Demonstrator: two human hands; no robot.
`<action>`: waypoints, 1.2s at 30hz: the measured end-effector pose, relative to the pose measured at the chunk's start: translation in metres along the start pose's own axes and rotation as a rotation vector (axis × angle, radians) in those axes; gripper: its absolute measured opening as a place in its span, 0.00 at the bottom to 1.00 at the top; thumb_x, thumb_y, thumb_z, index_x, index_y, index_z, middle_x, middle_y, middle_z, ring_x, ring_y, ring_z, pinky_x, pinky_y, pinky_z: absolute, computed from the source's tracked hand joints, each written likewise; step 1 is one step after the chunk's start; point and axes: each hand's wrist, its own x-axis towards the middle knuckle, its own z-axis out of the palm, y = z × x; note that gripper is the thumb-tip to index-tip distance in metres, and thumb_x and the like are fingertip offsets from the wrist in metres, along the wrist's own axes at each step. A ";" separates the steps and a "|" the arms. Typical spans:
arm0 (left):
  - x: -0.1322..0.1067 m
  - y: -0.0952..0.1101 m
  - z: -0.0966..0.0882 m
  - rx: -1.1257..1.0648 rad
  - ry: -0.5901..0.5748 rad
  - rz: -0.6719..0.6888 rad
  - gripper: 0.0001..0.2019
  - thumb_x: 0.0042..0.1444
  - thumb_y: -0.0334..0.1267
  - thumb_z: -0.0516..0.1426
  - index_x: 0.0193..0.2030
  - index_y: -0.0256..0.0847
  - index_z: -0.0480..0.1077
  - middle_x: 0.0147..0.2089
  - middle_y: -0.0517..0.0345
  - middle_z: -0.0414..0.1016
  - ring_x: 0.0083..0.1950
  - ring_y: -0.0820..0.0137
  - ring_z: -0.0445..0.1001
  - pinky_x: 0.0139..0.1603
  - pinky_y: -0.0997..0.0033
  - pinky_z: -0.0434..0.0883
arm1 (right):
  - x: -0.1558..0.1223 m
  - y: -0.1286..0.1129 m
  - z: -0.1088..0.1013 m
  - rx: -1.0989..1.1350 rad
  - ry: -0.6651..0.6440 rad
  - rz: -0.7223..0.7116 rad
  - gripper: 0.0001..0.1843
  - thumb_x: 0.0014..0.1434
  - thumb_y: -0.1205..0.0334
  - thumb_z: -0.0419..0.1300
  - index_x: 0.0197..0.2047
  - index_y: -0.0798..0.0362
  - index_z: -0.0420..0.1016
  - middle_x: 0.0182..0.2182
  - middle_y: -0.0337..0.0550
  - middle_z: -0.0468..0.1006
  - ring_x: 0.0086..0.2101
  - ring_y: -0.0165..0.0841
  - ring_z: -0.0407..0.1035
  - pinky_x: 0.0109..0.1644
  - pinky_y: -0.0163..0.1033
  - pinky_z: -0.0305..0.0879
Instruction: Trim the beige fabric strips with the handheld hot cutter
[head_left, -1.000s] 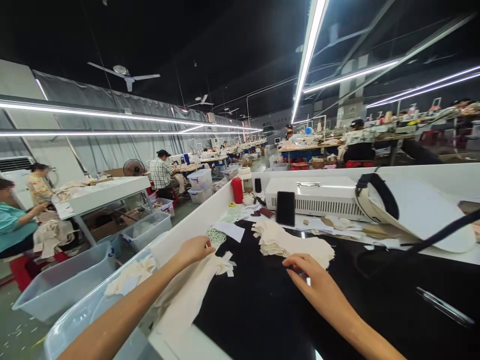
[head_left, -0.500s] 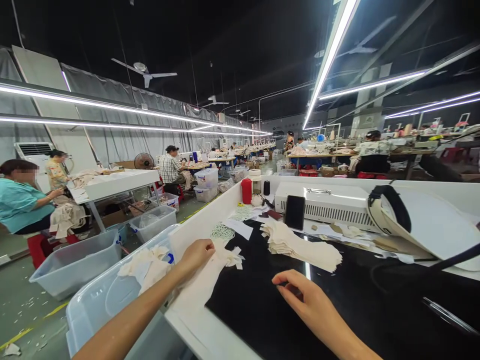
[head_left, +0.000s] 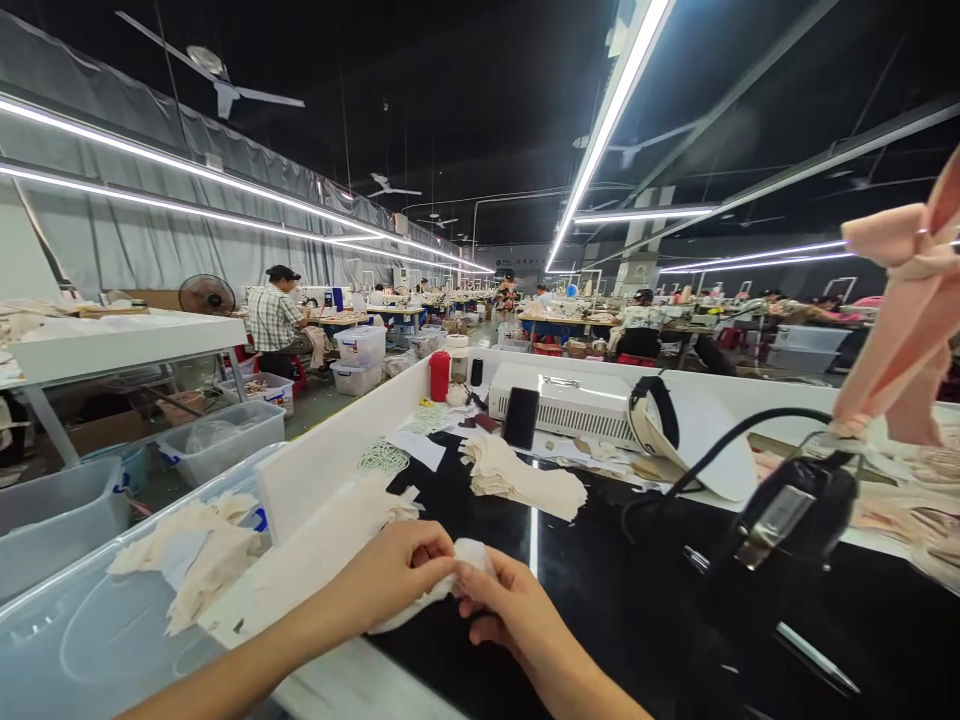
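Over the near edge of the black work surface [head_left: 600, 560], my left hand [head_left: 397, 570] and my right hand [head_left: 510, 600] meet, fingers closed. Between their fingertips is a small cream fabric piece [head_left: 471, 554]; part of it hangs under my left hand. Beyond them lies a fanned stack of cream fabric pieces [head_left: 521, 478]. On the left, more cream fabric pieces [head_left: 315, 550] lie along the white table side, next to a tangle of pale green cord [head_left: 385, 456]. My fingers hide much of the held piece.
A black cutting machine [head_left: 795, 510] with peach fabric strips [head_left: 892, 320] stands on the right. Tweezers [head_left: 817, 658] lie near it. At the back are a phone [head_left: 520, 418], a white visor [head_left: 701, 435] and a red container [head_left: 439, 376]. A plastic bin [head_left: 67, 650] sits left.
My left hand has moved right from the left-hand fabric pile, bringing a cream piece with it. My right hand has come left to meet it. The view has turned right.
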 end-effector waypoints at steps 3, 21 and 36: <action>0.004 -0.001 0.010 -0.139 -0.101 -0.045 0.19 0.58 0.56 0.56 0.39 0.41 0.73 0.32 0.59 0.74 0.34 0.66 0.74 0.33 0.71 0.72 | -0.007 -0.003 -0.013 0.002 0.007 -0.045 0.33 0.46 0.32 0.76 0.38 0.53 0.81 0.32 0.39 0.77 0.30 0.28 0.71 0.29 0.29 0.68; 0.006 0.003 0.028 -0.504 -0.188 -0.167 0.39 0.55 0.78 0.57 0.42 0.36 0.75 0.31 0.57 0.72 0.29 0.72 0.62 0.29 0.73 0.52 | -0.024 0.001 -0.023 0.041 -0.074 -0.087 0.31 0.52 0.34 0.74 0.42 0.53 0.75 0.25 0.32 0.73 0.21 0.22 0.63 0.25 0.29 0.59; 0.010 -0.002 0.024 -0.264 -0.036 -0.050 0.29 0.59 0.67 0.56 0.25 0.41 0.59 0.26 0.65 0.56 0.29 0.73 0.54 0.29 0.70 0.51 | -0.035 0.013 -0.024 0.151 -0.140 -0.005 0.35 0.46 0.39 0.81 0.47 0.54 0.79 0.28 0.36 0.77 0.25 0.24 0.65 0.29 0.30 0.58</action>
